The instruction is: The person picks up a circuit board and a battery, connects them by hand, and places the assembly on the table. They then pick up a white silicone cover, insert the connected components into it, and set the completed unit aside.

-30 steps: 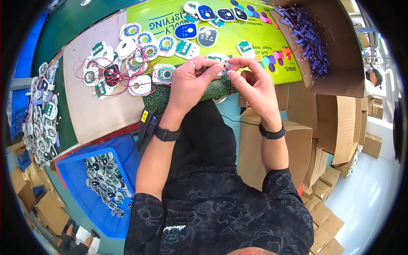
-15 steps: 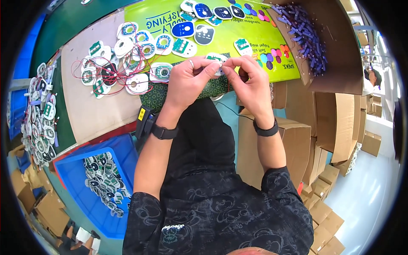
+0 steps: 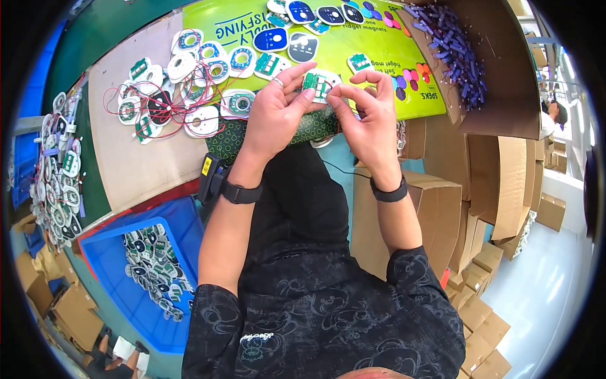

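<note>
Above the green mat (image 3: 252,136), left hand (image 3: 274,114), right hand (image 3: 369,120), grips clamped on small round white disc with green board (image 3: 317,83)

A disc (image 3: 319,84) sits between my left hand (image 3: 276,114) and right hand (image 3: 369,120), above the desk (image 3: 136,161). More discs (image 3: 183,95) lie to my left, a bin (image 3: 148,278) lower left, boxes (image 3: 435,208) right.

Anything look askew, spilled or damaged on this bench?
Nothing is clearly damaged. The red wires on the white round parts left of the hands lie in a loose tangle. Both hands, left hand and right hand, pinch one small green circuit piece.
</note>
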Tool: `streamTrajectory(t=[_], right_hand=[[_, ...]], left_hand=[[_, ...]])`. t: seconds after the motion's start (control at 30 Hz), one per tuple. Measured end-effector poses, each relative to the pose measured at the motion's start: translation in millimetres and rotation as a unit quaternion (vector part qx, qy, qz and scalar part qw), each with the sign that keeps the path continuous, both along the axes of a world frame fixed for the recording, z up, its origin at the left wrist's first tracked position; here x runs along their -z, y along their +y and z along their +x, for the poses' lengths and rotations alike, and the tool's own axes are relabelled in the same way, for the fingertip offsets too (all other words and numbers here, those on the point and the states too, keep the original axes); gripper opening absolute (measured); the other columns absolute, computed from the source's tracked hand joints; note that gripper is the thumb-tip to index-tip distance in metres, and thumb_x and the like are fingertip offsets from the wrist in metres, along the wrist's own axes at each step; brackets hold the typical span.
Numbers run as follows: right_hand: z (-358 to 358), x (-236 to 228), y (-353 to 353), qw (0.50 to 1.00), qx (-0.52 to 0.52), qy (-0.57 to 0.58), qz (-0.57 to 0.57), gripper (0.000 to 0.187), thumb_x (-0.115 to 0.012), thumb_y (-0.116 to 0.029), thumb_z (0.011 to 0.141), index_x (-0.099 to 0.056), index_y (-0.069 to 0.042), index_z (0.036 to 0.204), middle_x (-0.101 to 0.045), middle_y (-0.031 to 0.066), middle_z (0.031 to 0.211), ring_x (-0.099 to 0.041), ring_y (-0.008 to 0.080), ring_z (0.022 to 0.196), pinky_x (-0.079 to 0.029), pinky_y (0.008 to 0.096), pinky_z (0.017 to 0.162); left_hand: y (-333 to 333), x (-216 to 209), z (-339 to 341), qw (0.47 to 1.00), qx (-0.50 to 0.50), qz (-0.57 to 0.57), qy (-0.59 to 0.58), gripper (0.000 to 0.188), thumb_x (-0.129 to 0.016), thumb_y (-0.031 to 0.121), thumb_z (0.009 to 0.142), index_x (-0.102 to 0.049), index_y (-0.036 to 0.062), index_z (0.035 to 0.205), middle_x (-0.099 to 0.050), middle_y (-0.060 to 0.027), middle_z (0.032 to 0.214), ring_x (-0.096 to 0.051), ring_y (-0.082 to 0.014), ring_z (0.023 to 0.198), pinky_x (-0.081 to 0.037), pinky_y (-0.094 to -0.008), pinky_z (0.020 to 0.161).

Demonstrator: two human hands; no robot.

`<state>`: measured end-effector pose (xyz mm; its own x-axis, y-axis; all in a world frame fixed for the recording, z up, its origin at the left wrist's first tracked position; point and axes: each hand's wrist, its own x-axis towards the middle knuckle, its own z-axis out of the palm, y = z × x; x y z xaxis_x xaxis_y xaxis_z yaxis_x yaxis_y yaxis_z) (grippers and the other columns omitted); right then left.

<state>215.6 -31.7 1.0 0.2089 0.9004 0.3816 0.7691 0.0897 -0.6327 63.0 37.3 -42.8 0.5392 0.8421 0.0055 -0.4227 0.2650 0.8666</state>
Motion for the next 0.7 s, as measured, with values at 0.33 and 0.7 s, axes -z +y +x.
streamTrajectory(t=[0.33,0.7], right_hand=[[1,0,6,0.999,-0.029,-0.037,-0.014,0.017,-0.078,-0.004,0.078,-0.075,-0.011,0.094,-0.055,0.0078,0.118,-0.051,0.0194,0.068,-0.050,0.0327,0.065],[-3,7,12,0.996,-0.061,-0.014,0.062,0.021,-0.074,0.006,0.075,-0.072,-0.006,0.092,-0.049,0.0121,0.141,-0.049,0.0157,0.062,-0.048,0.0286,0.061]], left_hand=[[-2,0,0,0.999,-0.020,0.010,0.023,0.040,-0.054,-0.002,0.101,-0.049,-0.0045,0.140,-0.062,-0.0179,0.127,-0.065,-0.0207,0.112,-0.060,-0.0335,0.093],[-2,-1,1,0.999,-0.050,-0.008,0.001,0.036,-0.054,-0.003,0.100,-0.052,-0.0035,0.135,-0.062,-0.0153,0.126,-0.066,-0.0197,0.110,-0.061,-0.0333,0.092]])
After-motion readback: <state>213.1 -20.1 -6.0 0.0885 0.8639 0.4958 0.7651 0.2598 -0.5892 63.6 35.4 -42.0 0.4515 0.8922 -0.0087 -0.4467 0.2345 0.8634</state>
